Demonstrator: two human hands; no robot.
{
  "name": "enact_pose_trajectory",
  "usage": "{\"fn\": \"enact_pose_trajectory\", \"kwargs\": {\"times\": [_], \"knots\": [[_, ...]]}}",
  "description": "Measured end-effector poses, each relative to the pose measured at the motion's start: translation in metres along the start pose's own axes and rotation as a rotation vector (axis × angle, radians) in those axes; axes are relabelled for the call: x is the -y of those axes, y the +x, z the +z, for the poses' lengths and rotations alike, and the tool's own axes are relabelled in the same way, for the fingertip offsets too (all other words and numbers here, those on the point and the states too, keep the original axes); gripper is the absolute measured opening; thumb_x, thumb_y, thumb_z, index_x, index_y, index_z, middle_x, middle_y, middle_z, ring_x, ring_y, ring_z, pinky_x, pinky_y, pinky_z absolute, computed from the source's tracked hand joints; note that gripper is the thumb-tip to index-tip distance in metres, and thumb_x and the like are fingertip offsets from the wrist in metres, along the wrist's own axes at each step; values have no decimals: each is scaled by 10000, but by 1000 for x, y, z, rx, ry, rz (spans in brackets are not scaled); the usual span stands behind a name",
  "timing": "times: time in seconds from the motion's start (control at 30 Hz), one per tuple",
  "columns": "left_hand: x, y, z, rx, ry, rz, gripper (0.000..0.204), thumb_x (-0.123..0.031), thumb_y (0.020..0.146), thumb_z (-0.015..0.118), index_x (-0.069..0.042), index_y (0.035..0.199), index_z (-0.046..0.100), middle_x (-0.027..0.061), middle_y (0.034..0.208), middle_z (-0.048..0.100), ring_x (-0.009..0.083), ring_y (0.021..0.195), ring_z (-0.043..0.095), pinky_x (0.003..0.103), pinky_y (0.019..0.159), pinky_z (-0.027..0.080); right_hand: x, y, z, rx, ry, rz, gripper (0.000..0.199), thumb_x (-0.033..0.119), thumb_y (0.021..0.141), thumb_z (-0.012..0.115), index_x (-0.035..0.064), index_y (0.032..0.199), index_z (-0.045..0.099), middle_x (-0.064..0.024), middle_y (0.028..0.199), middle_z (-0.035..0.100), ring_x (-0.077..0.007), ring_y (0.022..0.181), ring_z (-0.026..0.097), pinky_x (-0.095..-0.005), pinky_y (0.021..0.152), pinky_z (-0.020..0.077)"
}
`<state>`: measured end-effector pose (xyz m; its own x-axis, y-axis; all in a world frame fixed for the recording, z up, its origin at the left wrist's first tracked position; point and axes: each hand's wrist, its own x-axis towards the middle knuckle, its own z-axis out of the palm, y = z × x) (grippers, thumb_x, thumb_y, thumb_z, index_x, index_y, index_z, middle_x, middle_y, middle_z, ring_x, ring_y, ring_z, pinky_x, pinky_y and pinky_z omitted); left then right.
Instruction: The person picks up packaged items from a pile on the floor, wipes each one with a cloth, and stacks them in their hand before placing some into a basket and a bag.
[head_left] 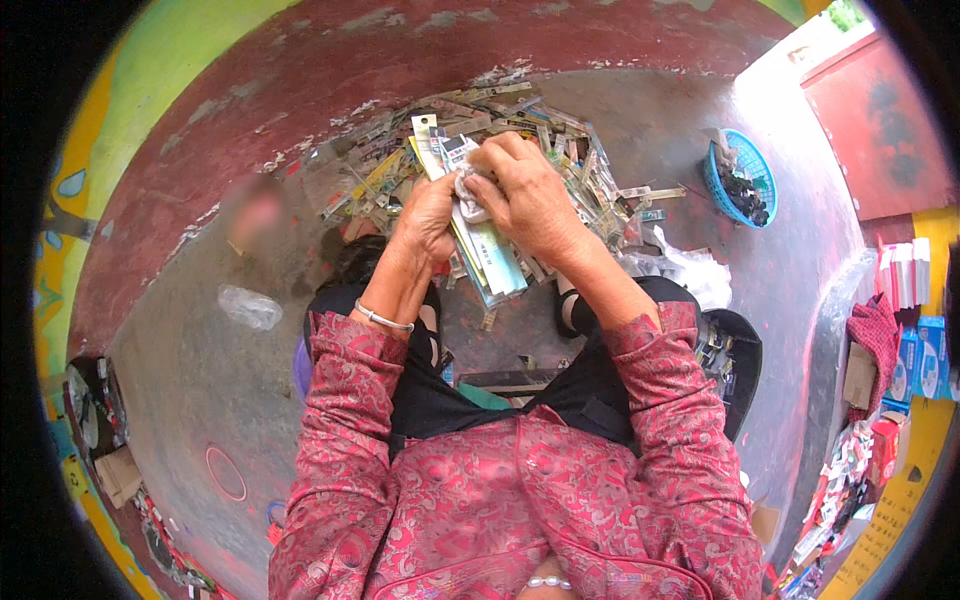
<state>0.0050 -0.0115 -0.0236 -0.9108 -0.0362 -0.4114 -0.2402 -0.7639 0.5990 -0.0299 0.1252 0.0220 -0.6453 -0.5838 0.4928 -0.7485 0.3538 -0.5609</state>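
My left hand [428,216] is closed around a small bundle of long, narrow printed packets [496,262], coloured white, yellow and pale blue. The bundle slants, its top end beyond my fingers and its lower end between my knees. Over its middle, my right hand [530,195] has bent fingers pinched on a crumpled white wad [468,197], which presses against the packets. Whether the wad is cloth, paper or plastic I cannot tell. Just beyond both hands, a wide heap of similar flat packets [590,190] covers the floor.
A blue basket [718,180] with dark items stands at the far right. White plastic bags [690,272] lie by my right knee, near a black tub [745,375] of small pieces. A clear bag [248,307] rests on the left floor. Stacked boxes [918,365] line the right wall.
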Motion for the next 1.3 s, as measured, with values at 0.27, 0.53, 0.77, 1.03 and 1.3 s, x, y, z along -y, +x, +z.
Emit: {"fn": "enact_pose_trajectory", "kwargs": {"times": [0.27,0.53,0.77,1.03,1.3], "knots": [[-33,-6,-4,-150,51,105,255,-136,876,486,73,1022,500,221,1015,596,312,910,606,427,832,495,-1,-32,-40,450,-217,72,95,119,746,534,29,772,549,-133,811,526,-325,799,551,-419,660,459],[-33,-11,5,52,113,83,327,-159,861,525,71,1088,480,241,1031,587,316,942,598,435,812,507,-18,-14,-53,313,232,716,347,320,820,572,-17,871,639,-128,761,630,-182,718,587,-318,687,453],[-26,-11,9,97,152,84,342,-172,853,560,59,1094,489,226,1036,581,305,937,602,392,821,513,-17,-23,-34,619,660,712,225,201,830,611,-21,811,641,-1,733,592,-55,658,509,-213,601,411],[-27,-10,8,173,-96,-33,374,-195,876,524,70,1131,460,255,1134,519,335,1083,521,436,906,453,-15,-23,-47,475,640,707,207,172,836,594,-14,749,617,20,672,564,-45,599,476,-213,546,390],[-20,-17,19,353,-163,-126,356,-216,873,531,1,1152,488,220,1254,457,328,1137,480,456,935,420,-16,-23,-42,750,462,573,289,257,782,599,-27,798,647,-98,641,602,-112,629,542,-293,602,433]]}}
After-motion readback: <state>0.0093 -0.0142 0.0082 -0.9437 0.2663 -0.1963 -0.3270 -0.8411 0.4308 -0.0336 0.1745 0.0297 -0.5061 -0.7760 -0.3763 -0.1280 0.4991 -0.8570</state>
